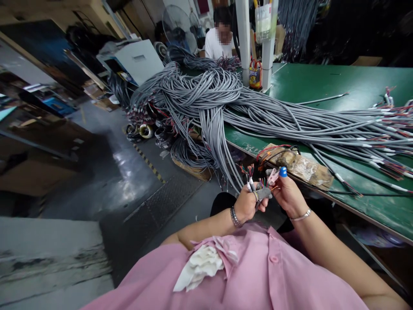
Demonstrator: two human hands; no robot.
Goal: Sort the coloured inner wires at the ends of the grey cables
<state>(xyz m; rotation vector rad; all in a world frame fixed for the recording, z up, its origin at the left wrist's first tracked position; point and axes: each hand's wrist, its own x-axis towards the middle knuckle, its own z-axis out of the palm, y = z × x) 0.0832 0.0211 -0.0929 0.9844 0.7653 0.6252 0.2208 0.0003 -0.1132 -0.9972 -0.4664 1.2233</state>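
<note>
grey-jacketed cable ends (252, 186) stand in a small bunch at the front edge of the bench, low and right of centre, held in the air just above the person's lap. each is round and smooth, with a white band near its tip, and past the band thin coloured wires (250, 170) fan out in a loose tuft of red, brown and darker strands. a second tuft beside it shows green, orange and red.

the left hand (245, 204) is closed around the bunch, fingers curled in, with a dark bracelet (235, 217) at the wrist. the right hand (289, 197) is close by, its thumb in a bright blue cover (283, 172), and it pinches a small pink clip (272, 176) next to the wires; the fingers behind it are partly hidden. a silver bracelet (300, 215) circles that wrist.

just beyond the hands, a worn block (300, 165) wrapped in brown and clear tape lies on the green table (325, 82). behind it a thick heap of long grey cables (206, 92) sweeps across the table and hangs over its near edge. a white post (245, 43) rises from the table, and at the far side sits a person in a white shirt (211, 43), head bowed.
</note>
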